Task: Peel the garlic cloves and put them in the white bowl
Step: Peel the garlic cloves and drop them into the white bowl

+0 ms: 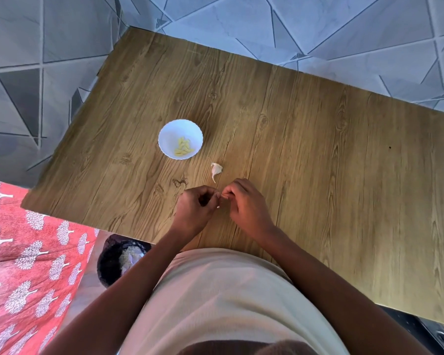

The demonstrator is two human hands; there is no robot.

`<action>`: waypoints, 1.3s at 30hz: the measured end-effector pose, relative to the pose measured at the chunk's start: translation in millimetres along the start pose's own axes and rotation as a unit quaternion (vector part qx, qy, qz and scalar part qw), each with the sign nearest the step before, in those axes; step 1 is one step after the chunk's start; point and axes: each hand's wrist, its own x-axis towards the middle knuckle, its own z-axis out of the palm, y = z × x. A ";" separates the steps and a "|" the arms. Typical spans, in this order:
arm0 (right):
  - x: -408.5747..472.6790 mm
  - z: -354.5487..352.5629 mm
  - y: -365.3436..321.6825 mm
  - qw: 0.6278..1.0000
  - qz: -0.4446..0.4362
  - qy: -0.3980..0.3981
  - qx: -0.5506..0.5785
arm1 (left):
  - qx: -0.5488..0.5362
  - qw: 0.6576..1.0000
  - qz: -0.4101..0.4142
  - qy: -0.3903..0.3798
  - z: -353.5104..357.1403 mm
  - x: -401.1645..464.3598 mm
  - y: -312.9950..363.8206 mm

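A small white bowl [164, 134] stands on the wooden table [318, 149] and holds several peeled yellowish cloves [183, 147]. Just right of and nearer than the bowl lies a piece of garlic [216, 169] in its white skin. Close to the table's near edge, my left hand [196, 207] and my right hand [245, 202] meet fingertip to fingertip, both with curled fingers pinching a small garlic clove [224, 196] that is mostly hidden between them. A tiny white fleck [218, 207] shows under my left thumb.
A dark bin [113, 262] with pale scraps inside sits on the floor below the table's near left edge. Red patterned fabric [23, 265] covers the lower left. Grey geometric floor tiles surround the table.
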 end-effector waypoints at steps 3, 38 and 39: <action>0.8 1.9 -2.4 1.000 -0.001 -0.001 0.003 | 0.013 1.000 0.001 0.013 2.3 -3.4 3.9; 6.2 2.0 -9.2 0.930 0.217 0.020 0.298 | -0.086 0.995 -0.048 0.023 -2.3 -5.7 17.0; 7.3 2.6 -10.1 0.917 0.245 0.016 0.314 | -0.072 0.996 -0.039 0.024 -2.1 -6.9 16.4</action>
